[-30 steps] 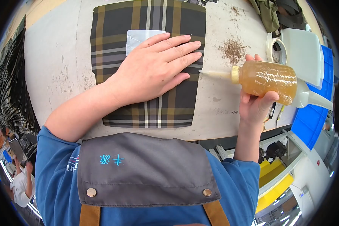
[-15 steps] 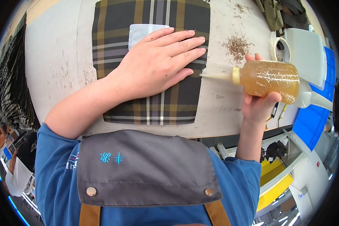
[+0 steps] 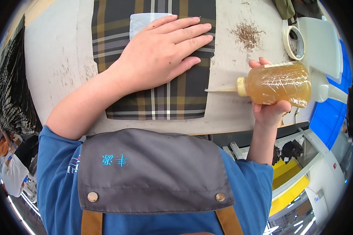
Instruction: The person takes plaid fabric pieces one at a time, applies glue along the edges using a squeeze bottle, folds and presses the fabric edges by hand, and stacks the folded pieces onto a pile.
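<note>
My left hand (image 3: 161, 51) lies flat with fingers stretched out on a dark plaid fabric piece (image 3: 188, 94) with olive and pale stripes. Partly under that hand is a white translucent square patch (image 3: 143, 24); the rest of it is covered. My right hand (image 3: 271, 111) grips a squeeze bottle (image 3: 280, 83) of amber liquid, tilted on its side. Its yellow cap and long pale nozzle (image 3: 221, 89) point left, and the nozzle's tip is at the fabric's right edge. Whether liquid is coming out cannot be made out.
Brown thread scraps (image 3: 247, 36) lie on the worn white table (image 3: 62, 70). At the right are a tape roll (image 3: 294, 42), a white translucent container (image 3: 321, 47) and a blue tray (image 3: 327, 125). Dark pleated cloth (image 3: 13, 86) hangs at the left. Other people appear at the lower left.
The bottle's nozzle has moved toward me along the fabric's right edge. My left hand stays flat on the fabric. The whole view has shifted slightly.
</note>
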`<state>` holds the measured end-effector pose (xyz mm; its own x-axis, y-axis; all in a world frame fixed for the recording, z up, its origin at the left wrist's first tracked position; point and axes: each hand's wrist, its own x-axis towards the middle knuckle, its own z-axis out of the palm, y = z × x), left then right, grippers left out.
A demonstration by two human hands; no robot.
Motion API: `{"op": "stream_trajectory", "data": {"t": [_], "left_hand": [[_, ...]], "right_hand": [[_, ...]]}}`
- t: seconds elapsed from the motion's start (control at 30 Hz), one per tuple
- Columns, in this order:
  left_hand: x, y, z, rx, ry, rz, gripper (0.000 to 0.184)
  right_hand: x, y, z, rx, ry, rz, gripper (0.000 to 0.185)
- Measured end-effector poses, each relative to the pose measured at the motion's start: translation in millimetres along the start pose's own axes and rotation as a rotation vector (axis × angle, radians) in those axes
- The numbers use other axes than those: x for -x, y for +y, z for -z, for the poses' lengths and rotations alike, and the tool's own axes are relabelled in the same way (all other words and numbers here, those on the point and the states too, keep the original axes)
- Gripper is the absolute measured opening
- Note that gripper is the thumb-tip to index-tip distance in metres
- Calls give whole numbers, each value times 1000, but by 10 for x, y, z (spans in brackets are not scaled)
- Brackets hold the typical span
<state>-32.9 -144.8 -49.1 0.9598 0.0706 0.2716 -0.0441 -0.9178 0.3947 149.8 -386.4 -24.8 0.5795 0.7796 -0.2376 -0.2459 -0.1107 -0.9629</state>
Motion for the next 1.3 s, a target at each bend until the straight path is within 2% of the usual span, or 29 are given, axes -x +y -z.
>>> {"op": "stream_trajectory", "data": {"t": [0.17, 0.23, 0.27, 0.33, 0.47, 0.53, 0.67, 0.73, 0.77, 0.8, 0.87, 1.0, 1.03, 1.07, 1.13, 1.2, 1.27, 1.3], "left_hand": [[-4, 9, -4, -23, 3, -2, 48], [-32, 33, 37, -44, -12, -10, 48], [-41, 42, 51, -68, -24, -16, 48], [-41, 49, 50, -76, -26, -18, 48], [-44, 52, 48, -82, -20, -24, 48], [-40, 42, 40, -88, -18, -31, 48], [-31, 36, 38, -74, -6, -32, 47], [-19, 3, 11, -20, 13, -25, 47], [-7, -22, -1, 39, 34, -25, 47], [10, -56, -1, 156, 68, -28, 47], [62, -78, 151, 163, 120, -24, 48], [351, -495, 575, -21, 137, 16, 41], [463, -595, 702, 86, 138, 139, 28], [558, -602, 853, -15, 112, 203, 28], [830, -860, 844, -143, 134, 176, 41], [1008, -932, 835, -150, 145, 175, 42], [1084, -961, 863, -153, 157, 170, 43], [1081, -935, 886, -147, 149, 151, 43]], "right_hand": [[109, 31, 13, -8, -71, -36, 124], [150, -5, -146, -52, 102, 27, 127], [179, 3, -100, -54, 104, 26, 127], [241, 37, 34, -53, -31, -40, 126], [291, 85, 31, -75, -67, -23, 124], [290, 93, -27, -34, -30, 0, 137], [342, 230, 106, -136, -97, 4, 136], [307, 343, 272, -711, -413, -4, 133], [357, 328, 261, -801, -303, 93, 128], [367, 226, 259, -794, -299, 30, 128], [366, 212, 59, -620, 35, 259, 130], [212, 75, 87, -620, -132, 235, 135], [117, 22, 8, -622, -261, 238, 136], [34, -20, -79, -621, -390, 241, 137], [-59, -70, -338, -552, -347, 218, 136], [-132, -125, -675, -476, -300, 194, 136], [-245, -170, -1007, -309, -114, 90, 134], [-348, -153, -1081, -247, -173, 70, 128]]}}
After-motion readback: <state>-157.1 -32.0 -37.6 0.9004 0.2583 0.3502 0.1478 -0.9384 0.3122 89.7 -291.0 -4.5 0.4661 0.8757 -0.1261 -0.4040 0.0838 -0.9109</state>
